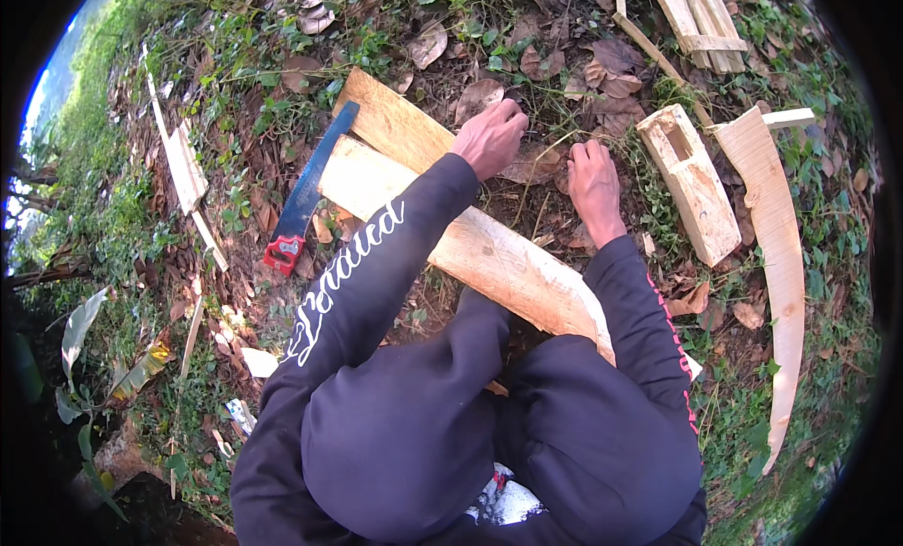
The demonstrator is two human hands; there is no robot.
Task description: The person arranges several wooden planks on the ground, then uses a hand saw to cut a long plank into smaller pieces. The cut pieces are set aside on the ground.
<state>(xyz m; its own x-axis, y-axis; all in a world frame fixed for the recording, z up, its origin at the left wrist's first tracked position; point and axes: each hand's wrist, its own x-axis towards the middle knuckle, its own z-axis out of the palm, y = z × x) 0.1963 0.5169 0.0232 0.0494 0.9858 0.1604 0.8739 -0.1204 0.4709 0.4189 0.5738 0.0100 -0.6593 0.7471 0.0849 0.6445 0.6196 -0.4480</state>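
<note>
My left hand (pixel 491 140) is low over the leaf litter, just past the far edge of a pale wooden board (pixel 508 264). Its fingers are curled closed, and whatever they may hold is hidden. To its right, my right hand (pixel 594 190) is also closed, with the fingertips bent toward the ground; I cannot make out anything in it. Thin dry stems and a brown leaf (pixel 531 167) lie between the hands. The board runs slantwise beneath my left forearm toward my knees. A second plank (pixel 395 113) lies beyond it, angled under my left hand.
A handsaw (pixel 315 184) with a blue blade and red handle rests at the boards' left end. On the right are a hollowed wooden block (pixel 691 184) and a long curved wood piece (pixel 776 254). Joined slats (pixel 701 24) lie at the far right, wood strips (pixel 183 170) at left.
</note>
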